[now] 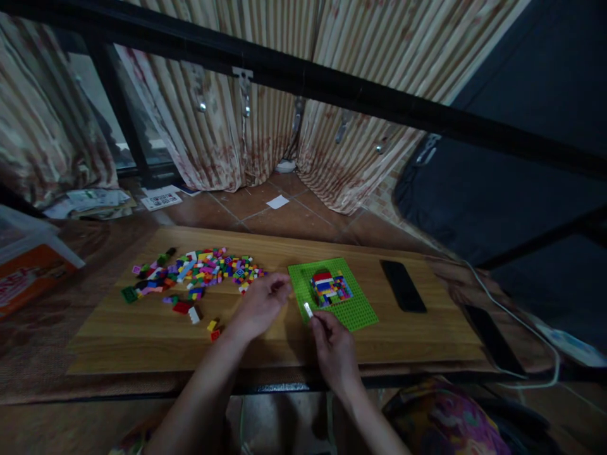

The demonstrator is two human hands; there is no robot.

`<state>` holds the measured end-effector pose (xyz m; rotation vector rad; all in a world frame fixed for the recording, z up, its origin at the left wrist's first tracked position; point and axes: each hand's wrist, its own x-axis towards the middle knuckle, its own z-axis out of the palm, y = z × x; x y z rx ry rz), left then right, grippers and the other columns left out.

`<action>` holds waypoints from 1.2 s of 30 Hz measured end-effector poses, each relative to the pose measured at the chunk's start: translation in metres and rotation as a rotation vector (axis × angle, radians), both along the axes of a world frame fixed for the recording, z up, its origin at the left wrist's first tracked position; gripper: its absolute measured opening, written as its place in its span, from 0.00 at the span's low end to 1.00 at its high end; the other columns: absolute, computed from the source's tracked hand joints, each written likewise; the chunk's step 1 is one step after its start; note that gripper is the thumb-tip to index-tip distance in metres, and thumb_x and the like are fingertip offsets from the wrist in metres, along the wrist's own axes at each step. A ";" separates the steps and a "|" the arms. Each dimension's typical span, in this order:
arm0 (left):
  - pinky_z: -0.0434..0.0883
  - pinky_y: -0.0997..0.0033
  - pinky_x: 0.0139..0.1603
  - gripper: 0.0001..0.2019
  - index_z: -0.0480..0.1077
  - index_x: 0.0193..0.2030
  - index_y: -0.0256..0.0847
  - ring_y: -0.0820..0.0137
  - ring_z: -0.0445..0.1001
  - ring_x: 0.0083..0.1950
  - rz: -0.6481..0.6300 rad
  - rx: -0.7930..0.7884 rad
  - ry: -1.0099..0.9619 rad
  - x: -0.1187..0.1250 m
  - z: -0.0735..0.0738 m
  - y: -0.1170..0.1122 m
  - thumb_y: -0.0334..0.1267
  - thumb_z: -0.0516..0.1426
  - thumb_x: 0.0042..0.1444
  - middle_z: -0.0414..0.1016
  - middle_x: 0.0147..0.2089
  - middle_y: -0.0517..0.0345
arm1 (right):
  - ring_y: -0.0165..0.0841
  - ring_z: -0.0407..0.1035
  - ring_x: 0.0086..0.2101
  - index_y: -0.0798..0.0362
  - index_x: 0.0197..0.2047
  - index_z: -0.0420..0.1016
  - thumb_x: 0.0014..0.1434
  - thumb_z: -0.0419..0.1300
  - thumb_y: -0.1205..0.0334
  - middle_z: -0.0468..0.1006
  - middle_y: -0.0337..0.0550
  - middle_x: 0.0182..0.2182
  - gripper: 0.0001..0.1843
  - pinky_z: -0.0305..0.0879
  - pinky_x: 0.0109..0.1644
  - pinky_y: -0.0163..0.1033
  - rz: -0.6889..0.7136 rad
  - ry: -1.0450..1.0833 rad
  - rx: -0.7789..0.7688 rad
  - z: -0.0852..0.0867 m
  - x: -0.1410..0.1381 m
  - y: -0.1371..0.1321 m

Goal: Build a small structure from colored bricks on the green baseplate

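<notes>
My right hand (334,346) is closed in a pinch on a narrow white toy brick (308,309), held over the near left part of the green baseplate (361,313). On that plate stands a low build of coloured bricks (327,287), with red, white and blue rows on its left and a mixed patchwork on its right. My left hand (266,302) is just off the plate's left edge, fingers curled in towards the thumb; whether something small is between them is hidden. A loose heap of mixed bricks (208,268) spreads to the left of my left hand.
The wooden board (156,338) carries everything. Apart from the heap lie a white brick (194,315), a yellow brick (212,325) and a red-orange brick (215,335). A black phone (403,286) lies right of the plate, another dark slab (493,338) and a white cable (556,360) beyond.
</notes>
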<state>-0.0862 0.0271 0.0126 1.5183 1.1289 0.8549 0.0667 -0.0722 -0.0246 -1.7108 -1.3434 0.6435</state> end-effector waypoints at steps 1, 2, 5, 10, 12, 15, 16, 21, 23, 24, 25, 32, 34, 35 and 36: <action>0.70 0.71 0.37 0.13 0.74 0.42 0.39 0.68 0.75 0.35 -0.018 0.010 0.039 0.004 -0.001 -0.002 0.41 0.55 0.54 0.78 0.34 0.57 | 0.34 0.71 0.31 0.53 0.42 0.73 0.63 0.51 0.56 0.78 0.44 0.31 0.13 0.65 0.35 0.36 -0.009 -0.011 0.005 0.001 0.005 -0.002; 0.70 0.70 0.38 0.13 0.74 0.43 0.39 0.68 0.75 0.36 -0.029 0.017 0.079 0.008 -0.002 -0.005 0.40 0.54 0.54 0.78 0.35 0.56 | 0.34 0.72 0.32 0.53 0.42 0.73 0.63 0.50 0.57 0.78 0.44 0.33 0.13 0.65 0.37 0.37 -0.011 -0.029 0.016 0.002 0.010 -0.004; 0.70 0.70 0.42 0.13 0.74 0.44 0.40 0.67 0.75 0.39 -0.059 0.022 0.165 0.023 -0.003 -0.014 0.37 0.53 0.55 0.78 0.38 0.55 | 0.35 0.72 0.37 0.53 0.41 0.74 0.64 0.50 0.60 0.78 0.46 0.36 0.13 0.66 0.42 0.38 0.020 -0.111 0.075 0.010 0.023 -0.002; 0.69 0.73 0.39 0.14 0.74 0.45 0.42 0.70 0.75 0.38 -0.135 0.065 0.168 0.043 -0.010 -0.027 0.33 0.51 0.56 0.78 0.39 0.58 | 0.35 0.71 0.39 0.51 0.41 0.75 0.63 0.51 0.62 0.77 0.45 0.37 0.11 0.66 0.44 0.39 0.127 -0.250 0.140 0.024 0.047 0.012; 0.67 0.75 0.35 0.12 0.74 0.43 0.43 0.71 0.74 0.34 -0.188 0.083 0.168 0.047 -0.012 -0.030 0.33 0.51 0.56 0.77 0.35 0.60 | 0.35 0.71 0.39 0.51 0.40 0.76 0.63 0.52 0.62 0.76 0.45 0.37 0.10 0.66 0.45 0.39 0.157 -0.262 0.143 0.026 0.055 0.014; 0.65 0.76 0.30 0.11 0.75 0.39 0.42 0.73 0.72 0.30 -0.235 0.101 0.174 0.051 -0.012 -0.034 0.35 0.51 0.58 0.75 0.30 0.61 | 0.34 0.71 0.39 0.50 0.40 0.76 0.63 0.53 0.62 0.76 0.44 0.37 0.10 0.66 0.45 0.38 0.168 -0.236 0.137 0.022 0.060 0.011; 0.65 0.76 0.30 0.11 0.75 0.38 0.42 0.73 0.72 0.30 -0.235 0.115 0.179 0.052 -0.011 -0.034 0.35 0.51 0.58 0.76 0.29 0.61 | 0.34 0.71 0.39 0.50 0.40 0.76 0.63 0.53 0.63 0.76 0.44 0.37 0.10 0.67 0.44 0.38 0.165 -0.221 0.133 0.020 0.061 0.009; 0.67 0.75 0.36 0.10 0.77 0.39 0.45 0.71 0.75 0.35 -0.148 0.191 0.246 0.058 -0.015 -0.034 0.38 0.53 0.59 0.79 0.35 0.60 | 0.35 0.71 0.39 0.51 0.44 0.75 0.62 0.54 0.61 0.76 0.45 0.39 0.10 0.67 0.43 0.39 0.059 -0.165 0.139 0.011 0.067 0.006; 0.68 0.74 0.39 0.10 0.77 0.41 0.46 0.70 0.76 0.39 -0.056 0.187 0.231 0.060 -0.022 -0.031 0.38 0.54 0.57 0.80 0.39 0.60 | 0.35 0.71 0.39 0.52 0.44 0.75 0.62 0.54 0.59 0.76 0.46 0.39 0.11 0.67 0.42 0.39 0.002 -0.143 0.156 0.012 0.071 0.007; 0.69 0.73 0.40 0.10 0.77 0.41 0.47 0.69 0.76 0.40 -0.015 0.176 0.210 0.062 -0.026 -0.029 0.38 0.55 0.57 0.80 0.40 0.59 | 0.35 0.71 0.38 0.52 0.44 0.75 0.62 0.54 0.59 0.76 0.46 0.39 0.11 0.67 0.42 0.39 -0.017 -0.129 0.160 0.013 0.074 0.008; 0.69 0.73 0.40 0.10 0.77 0.41 0.46 0.69 0.76 0.40 0.015 0.159 0.185 0.064 -0.030 -0.026 0.38 0.56 0.56 0.80 0.41 0.59 | 0.35 0.71 0.38 0.52 0.43 0.75 0.62 0.54 0.58 0.76 0.46 0.39 0.11 0.66 0.41 0.39 -0.030 -0.115 0.162 0.015 0.076 0.009; 0.69 0.75 0.34 0.05 0.77 0.33 0.44 0.71 0.75 0.34 0.061 0.098 0.091 0.077 -0.044 -0.016 0.37 0.59 0.51 0.80 0.34 0.60 | 0.34 0.71 0.37 0.52 0.40 0.76 0.61 0.54 0.58 0.76 0.45 0.36 0.11 0.66 0.39 0.38 -0.049 -0.047 0.164 0.016 0.083 0.009; 0.68 0.76 0.32 0.04 0.77 0.32 0.43 0.72 0.75 0.33 0.063 0.100 0.098 0.078 -0.042 -0.016 0.36 0.60 0.51 0.79 0.32 0.61 | 0.35 0.71 0.37 0.53 0.40 0.76 0.61 0.54 0.58 0.76 0.45 0.36 0.11 0.65 0.39 0.38 -0.051 -0.038 0.163 0.013 0.084 0.009; 0.68 0.76 0.32 0.04 0.76 0.32 0.43 0.72 0.74 0.32 0.063 0.103 0.101 0.078 -0.041 -0.015 0.36 0.60 0.50 0.79 0.32 0.61 | 0.35 0.71 0.37 0.53 0.40 0.76 0.61 0.54 0.58 0.76 0.46 0.36 0.11 0.65 0.39 0.38 -0.054 -0.036 0.161 0.012 0.084 0.009; 0.67 0.76 0.32 0.03 0.76 0.31 0.43 0.72 0.74 0.32 0.061 0.108 0.104 0.078 -0.041 -0.015 0.36 0.60 0.50 0.78 0.31 0.61 | 0.35 0.71 0.37 0.53 0.39 0.76 0.61 0.54 0.57 0.76 0.46 0.36 0.12 0.66 0.39 0.39 -0.054 -0.035 0.157 0.011 0.084 0.009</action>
